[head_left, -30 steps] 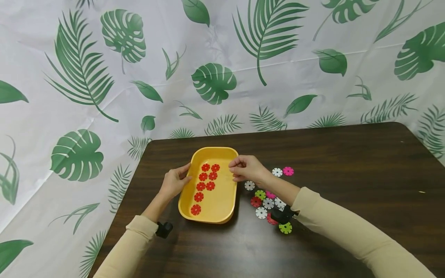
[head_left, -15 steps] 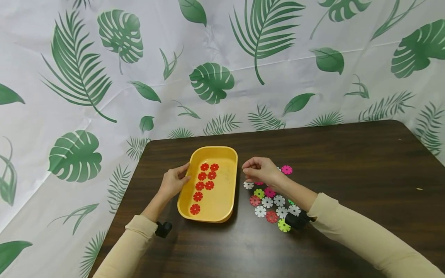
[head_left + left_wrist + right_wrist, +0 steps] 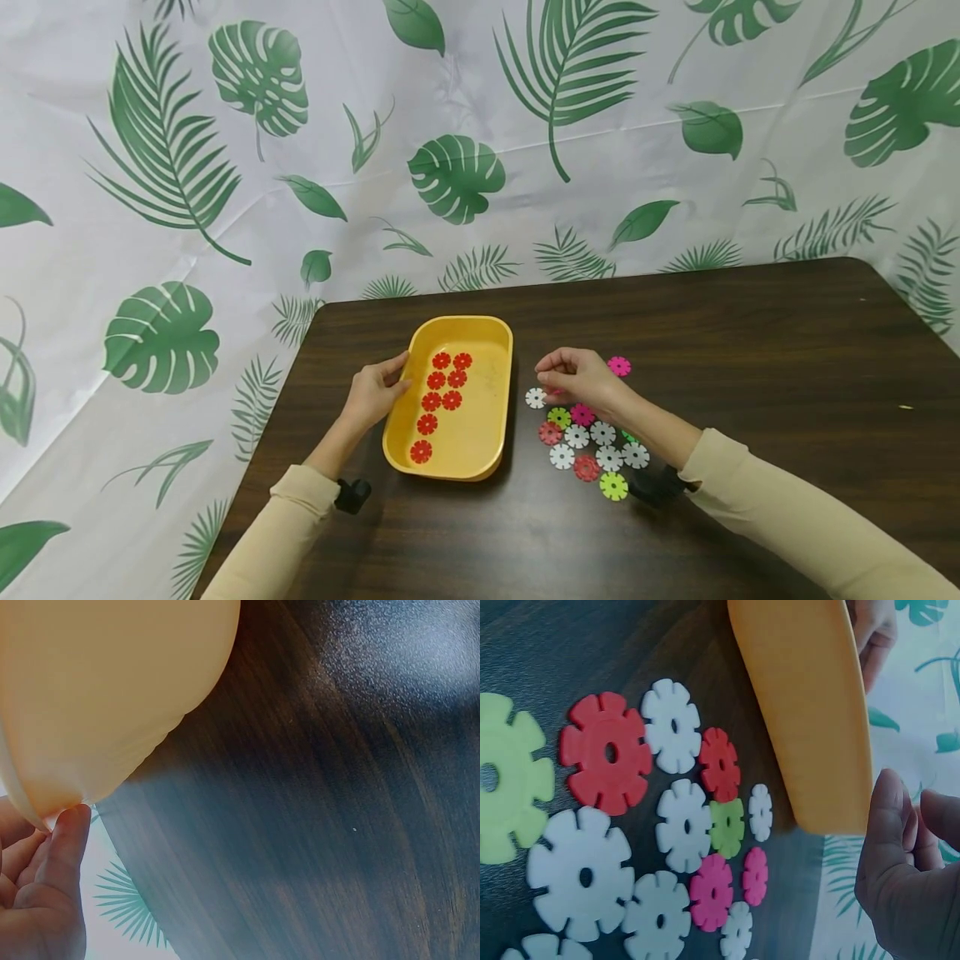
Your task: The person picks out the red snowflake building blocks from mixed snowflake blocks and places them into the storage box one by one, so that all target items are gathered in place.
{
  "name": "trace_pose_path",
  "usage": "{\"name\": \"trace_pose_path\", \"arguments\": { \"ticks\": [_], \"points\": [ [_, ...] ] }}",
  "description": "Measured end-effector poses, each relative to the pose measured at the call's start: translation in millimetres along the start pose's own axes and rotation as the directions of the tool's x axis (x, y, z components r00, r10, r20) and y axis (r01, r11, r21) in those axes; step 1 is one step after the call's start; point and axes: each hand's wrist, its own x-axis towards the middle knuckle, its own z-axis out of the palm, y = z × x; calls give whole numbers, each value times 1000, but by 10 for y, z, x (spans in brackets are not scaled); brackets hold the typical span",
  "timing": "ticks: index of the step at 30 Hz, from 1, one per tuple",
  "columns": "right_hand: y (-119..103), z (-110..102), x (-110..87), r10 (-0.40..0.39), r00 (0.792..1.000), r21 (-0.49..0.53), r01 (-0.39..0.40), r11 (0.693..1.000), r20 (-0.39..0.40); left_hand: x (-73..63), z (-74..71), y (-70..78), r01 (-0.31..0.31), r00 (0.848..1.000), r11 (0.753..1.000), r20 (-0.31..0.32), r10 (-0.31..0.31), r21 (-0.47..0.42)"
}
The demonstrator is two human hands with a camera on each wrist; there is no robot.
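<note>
A yellow plastic tray point(image 3: 483, 437) stands on the table, with several red notched snowflake discs point(image 3: 427, 424) lying along its left side. My left hand point(image 3: 372, 392) pinches the tray's left rim, thumb inside; the left wrist view shows those fingers point(image 3: 69, 832) at the tray's edge. To the right of the tray, my right hand point(image 3: 581, 379) hovers over the loose discs, fingers loosely bent. In the right wrist view its thumb and forefinger are apart with nothing between them. Below it lie a white disc point(image 3: 536, 397), a red disc point(image 3: 606, 752) and a yellow-green disc point(image 3: 613, 486).
More white, pink, red and green discs are spread on the dark wooden table point(image 3: 787, 375) right of the tray. A pink disc point(image 3: 618, 367) lies just behind the right hand. A white cloth point(image 3: 345, 67) with green leaf prints hangs behind the table.
My right hand has moved from above the tray's right rim rightward, over the loose discs. The left hand keeps its hold on the tray, and the red discs inside stay put.
</note>
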Motion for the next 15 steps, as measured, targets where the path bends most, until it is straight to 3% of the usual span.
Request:
{"name": "trace_pose_path", "arguments": {
  "ticks": [10, 15],
  "points": [
    [102, -85, -105, -10, 1000, 17, 9, 1000, 26, 1, -4, 10, 2, 1000, 1000, -2, -2, 15],
    [171, -132, -176, -3, 999, -28, 4, 1000, 36, -5, -3, 13, 2, 1000, 1000, 3, -2, 14]
  ]
}}
